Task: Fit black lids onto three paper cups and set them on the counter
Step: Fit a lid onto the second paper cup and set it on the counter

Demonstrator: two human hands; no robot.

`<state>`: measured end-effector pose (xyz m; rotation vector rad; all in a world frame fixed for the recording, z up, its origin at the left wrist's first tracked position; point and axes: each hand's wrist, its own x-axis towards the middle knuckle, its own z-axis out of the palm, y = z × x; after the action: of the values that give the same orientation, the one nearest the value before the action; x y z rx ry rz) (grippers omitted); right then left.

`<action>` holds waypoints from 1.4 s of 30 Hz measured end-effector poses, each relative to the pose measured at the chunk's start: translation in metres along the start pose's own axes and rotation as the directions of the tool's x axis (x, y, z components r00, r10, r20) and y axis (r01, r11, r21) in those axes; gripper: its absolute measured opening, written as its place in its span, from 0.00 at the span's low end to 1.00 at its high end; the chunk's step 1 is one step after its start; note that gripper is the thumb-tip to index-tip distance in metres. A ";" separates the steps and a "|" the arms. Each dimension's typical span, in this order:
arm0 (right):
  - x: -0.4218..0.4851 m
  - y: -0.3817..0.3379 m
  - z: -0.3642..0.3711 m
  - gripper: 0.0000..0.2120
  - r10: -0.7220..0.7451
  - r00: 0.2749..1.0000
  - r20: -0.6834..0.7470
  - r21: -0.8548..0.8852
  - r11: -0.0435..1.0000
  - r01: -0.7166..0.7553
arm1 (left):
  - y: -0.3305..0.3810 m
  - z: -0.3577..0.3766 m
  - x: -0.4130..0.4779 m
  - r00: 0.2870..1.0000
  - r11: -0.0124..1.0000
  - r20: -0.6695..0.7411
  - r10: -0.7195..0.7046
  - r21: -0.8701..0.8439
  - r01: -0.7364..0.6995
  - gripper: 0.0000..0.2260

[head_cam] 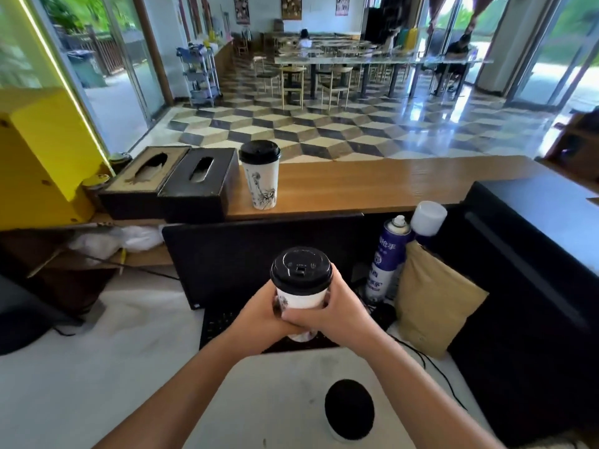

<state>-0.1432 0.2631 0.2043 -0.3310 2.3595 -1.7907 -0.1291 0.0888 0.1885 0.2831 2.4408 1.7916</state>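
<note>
The left hand (259, 315) and right hand (337, 309) both curl their fingers round an upright paper cup (301, 299), its black lid (301, 270) seated on the rim, above a keyboard (217, 322). A second lidded cup (262, 179) stands on the wooden counter (372, 186) just beside a black tissue box (201, 183) (a third cup (349, 408), black-topped and blurred, sits nearest the camera).

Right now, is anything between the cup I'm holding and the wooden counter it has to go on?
Yes. The black monitor stands upright between the held cup and the counter, so the cup likely has to rise over its top edge. On the counter, a lidded cup and tissue boxes sit to the left.
</note>
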 end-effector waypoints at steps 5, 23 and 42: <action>0.026 -0.001 -0.042 0.36 -0.037 0.987 0.155 -0.102 0.993 0.054 | 0.004 0.008 0.026 1.000 1.000 -0.022 -0.016 -0.023 0.015 0.31; 0.102 0.010 -0.087 0.34 -0.078 0.959 0.272 -0.038 0.995 0.092 | 0.021 0.011 0.090 0.993 0.993 -0.103 -0.049 0.103 0.060 0.29; 0.216 -0.033 -0.122 0.32 -0.209 0.978 -0.015 0.115 0.971 0.209 | 0.066 -0.005 0.223 0.940 0.993 -0.323 0.112 0.072 -0.093 0.24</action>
<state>-0.3806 0.3088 0.2707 -0.5807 2.2840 -2.0102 -0.3418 0.1497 0.2596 0.1264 2.7497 1.9531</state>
